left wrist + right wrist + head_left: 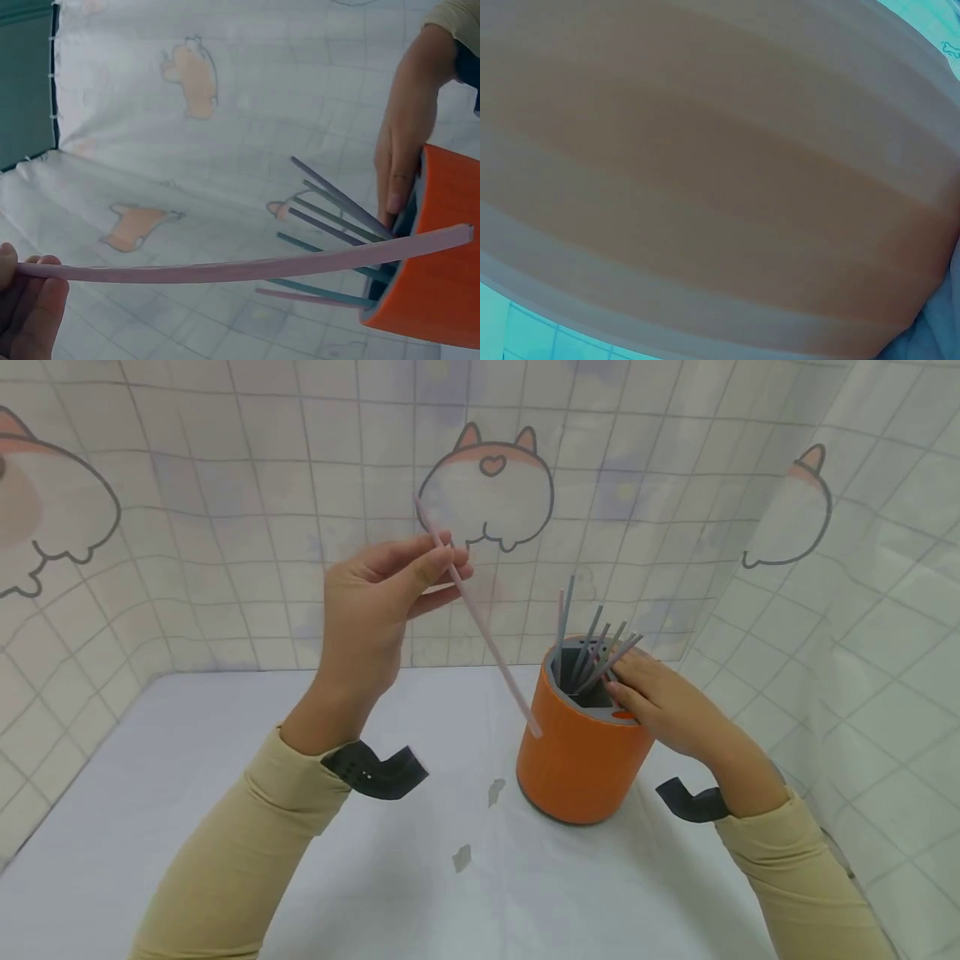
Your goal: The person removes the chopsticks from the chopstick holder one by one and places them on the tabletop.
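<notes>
1. One pale pink straw (480,618) is pinched between the thumb and fingertips of the left hand (378,610), held in the air above the white tabletop (225,827); the pinch sits near its upper end, and the lower tip hangs just beside the outer wall of the orange holder (581,760), not yet inside it.
2. The straw looks very light and thin-walled, likely plastic or paper. In the left wrist view it bows in a gentle arc along its length (247,268), so it appears flexible, not stiff. A hard squeeze would probably crease it. A light pinch nearer the middle should give better control of the free tip than the present hold.
3. The right hand (671,706) rests on the rim of the holder, fingers laid fairly straight over its grey inner insert, steadying it without clasping anything.
4. The holder is a squat cylinder, smooth matte orange outside, with a grey divided insert. Several thin grey and teal straws (592,656) lean fanned out from it, plus one pinkish one.
5. The right wrist view shows only a blurred orange-brown surface, too close to read.
6. A crinkled gridded sheet with cartoon animal prints (487,493) forms the backdrop
</notes>
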`<action>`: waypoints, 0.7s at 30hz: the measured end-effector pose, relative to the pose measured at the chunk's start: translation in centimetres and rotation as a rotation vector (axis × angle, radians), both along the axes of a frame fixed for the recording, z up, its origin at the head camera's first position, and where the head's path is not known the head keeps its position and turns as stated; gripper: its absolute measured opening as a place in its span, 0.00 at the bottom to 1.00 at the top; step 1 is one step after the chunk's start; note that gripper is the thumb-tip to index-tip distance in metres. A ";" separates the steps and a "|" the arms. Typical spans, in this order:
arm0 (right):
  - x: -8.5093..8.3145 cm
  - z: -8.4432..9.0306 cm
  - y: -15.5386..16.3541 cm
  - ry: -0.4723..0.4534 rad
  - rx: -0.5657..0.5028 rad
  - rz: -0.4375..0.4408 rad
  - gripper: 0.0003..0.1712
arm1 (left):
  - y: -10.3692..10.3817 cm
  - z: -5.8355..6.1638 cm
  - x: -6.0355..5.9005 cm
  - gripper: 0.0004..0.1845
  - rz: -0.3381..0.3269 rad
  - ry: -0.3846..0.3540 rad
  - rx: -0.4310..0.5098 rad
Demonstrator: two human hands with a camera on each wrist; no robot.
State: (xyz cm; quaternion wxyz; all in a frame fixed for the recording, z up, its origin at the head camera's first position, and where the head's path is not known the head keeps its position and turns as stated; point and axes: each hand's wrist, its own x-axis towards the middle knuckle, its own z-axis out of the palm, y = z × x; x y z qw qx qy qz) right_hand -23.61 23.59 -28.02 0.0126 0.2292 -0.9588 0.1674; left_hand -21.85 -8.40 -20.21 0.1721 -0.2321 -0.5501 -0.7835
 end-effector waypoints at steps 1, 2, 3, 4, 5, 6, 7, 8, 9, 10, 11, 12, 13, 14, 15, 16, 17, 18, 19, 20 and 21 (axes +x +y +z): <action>0.1 0.0 0.0 -0.004 0.001 -0.005 0.32 | -0.2 -0.4 -0.3 0.07 -0.011 -0.049 -0.025; 0.1 0.0 0.0 -0.007 0.001 -0.008 0.33 | -0.3 -0.9 -0.6 0.07 -0.021 -0.096 -0.056; 0.2 0.0 0.0 -0.009 -0.001 -0.010 0.33 | -0.4 -1.4 -0.8 0.07 -0.035 -0.140 -0.087; 0.2 0.1 0.0 -0.009 -0.004 -0.008 0.32 | -0.4 -1.9 -1.1 0.09 -0.047 -0.185 -0.122; 0.2 0.1 -0.1 -0.010 -0.007 -0.009 0.32 | -0.5 -2.5 -1.3 0.10 -0.056 -0.222 -0.166; 0.3 0.1 0.0 -0.010 -0.010 -0.010 0.32 | -0.4 -3.0 -1.6 0.11 -0.065 -0.264 -0.204; 0.4 0.1 0.0 -0.008 -0.012 -0.009 0.32 | -0.3 -3.6 -1.8 0.12 -0.076 -0.306 -0.240; 0.4 0.0 0.0 -0.008 -0.013 -0.010 0.31 | -0.2 -4.2 -2.0 0.13 -0.084 -0.342 -0.274; 0.4 0.0 0.0 -0.005 -0.017 -0.008 0.29 | -0.1 -4.9 -2.2 0.13 -0.092 -0.376 -0.308; 0.4 0.0 0.0 -0.004 -0.018 -0.007 0.28 | 0.0 -5.5 -2.5 0.14 -0.102 -0.408 -0.339; 0.5 -0.1 0.0 -0.008 -0.016 -0.012 0.29 | 0.2 -6.2 -2.7 0.14 -0.115 -0.438 -0.359; 0.5 -0.1 0.0 -0.007 -0.015 -0.013 0.29 | 0.3 -6.9 -2.9 0.15 -0.134 -0.472 -0.363; 0.5 -0.1 0.0 -0.006 -0.014 -0.013 0.29 | 0.5 -7.7 -3.1 0.15 -0.149 -0.509 -0.366; 0.5 -0.2 0.0 -0.009 -0.012 -0.015 0.29 | 0.6 -8.4 -3.4 0.16 -0.166 -0.542 -0.366; 0.5 -0.2 0.0 -0.010 -0.011 -0.016 0.30 | 0.8 -9.2 -3.6 0.16 -0.183 -0.578 -0.364; 0.5 -0.2 0.0 -0.013 -0.006 -0.021 0.32 | 1.0 -10.0 -3.8 0.16 -0.198 -0.618 -0.357; 0.5 -0.2 -0.1 -0.014 -0.004 -0.024 0.32 | 1.2 -10.8 -3.9 0.16 -0.209 -0.661 -0.353; 0.5 -0.2 -0.1 -0.015 -0.003 -0.025 0.32 | 1.4 -11.5 -4.1 0.16 -0.215 -0.704 -0.350; 0.5 -0.2 -0.1 -0.018 0.000 -0.026 0.33 | 1.6 -12.2 -4.2 0.16 -0.218 -0.742 -0.351; 0.5 -0.2 -0.2 -0.022 0.003 -0.030 0.33 | 1.7 -12.9 -4.3 0.16 -0.222 -0.771 -0.353; 0.5 -0.2 -0.2 -0.025 0.003 -0.031 0.33 | 1.8 -13.5 -4.4 0.16 -0.222 -0.799 -0.356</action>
